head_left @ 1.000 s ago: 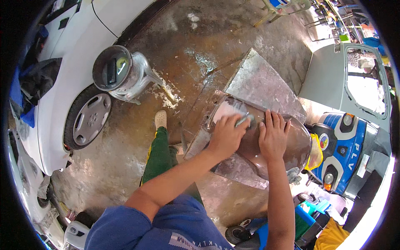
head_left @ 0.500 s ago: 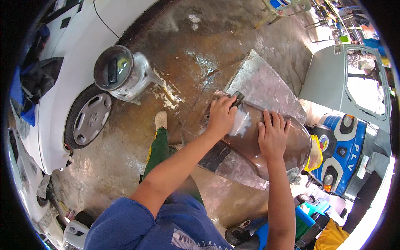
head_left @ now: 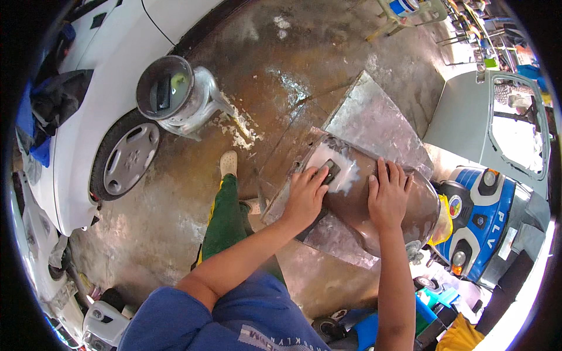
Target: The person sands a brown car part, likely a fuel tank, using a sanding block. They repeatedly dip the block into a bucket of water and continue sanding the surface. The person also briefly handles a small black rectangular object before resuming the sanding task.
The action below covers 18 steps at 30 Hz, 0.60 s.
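Observation:
A glossy brown, rounded metal vehicle part (head_left: 346, 212) lies in front of me, with a whitish patch (head_left: 346, 171) on its left portion. My left hand (head_left: 305, 198) is closed on a small dark sanding block (head_left: 331, 171), which rests on the whitish patch. The fingers and thumb wrap round the block's near end and hide part of it. Flat on the brown surface, to the right of the patch, lies my right hand (head_left: 389, 198), its fingers stretched out and holding nothing.
Beneath the brown part is a grey scuffed sheet (head_left: 374, 120). At left, a dark bucket (head_left: 151, 76) of liquid stands on a silvery stand (head_left: 202, 102) beside a white car (head_left: 70, 169). A grey door (head_left: 459, 120) and a blue-and-white vehicle front (head_left: 480, 205) are at right.
My left hand has drawn the sanding block toward me across the whitish patch, uncovering its far side. My right hand stays on the brown part. The whole view has shifted slightly.

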Each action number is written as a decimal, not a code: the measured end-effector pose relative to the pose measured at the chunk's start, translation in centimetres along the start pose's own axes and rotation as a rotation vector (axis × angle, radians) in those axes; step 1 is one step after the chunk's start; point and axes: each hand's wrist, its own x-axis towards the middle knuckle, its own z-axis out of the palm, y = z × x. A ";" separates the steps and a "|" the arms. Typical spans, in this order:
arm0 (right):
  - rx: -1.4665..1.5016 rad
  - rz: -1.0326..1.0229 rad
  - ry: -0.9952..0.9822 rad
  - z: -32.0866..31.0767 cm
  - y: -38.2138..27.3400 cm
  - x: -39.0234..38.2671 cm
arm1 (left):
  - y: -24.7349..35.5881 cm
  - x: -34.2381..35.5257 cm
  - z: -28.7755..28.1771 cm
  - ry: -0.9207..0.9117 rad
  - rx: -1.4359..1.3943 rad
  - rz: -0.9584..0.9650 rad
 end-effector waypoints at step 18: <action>-0.019 0.000 -0.016 -0.4 -0.4 0.5 | -1.6 5.7 1.4 0.029 0.059 0.095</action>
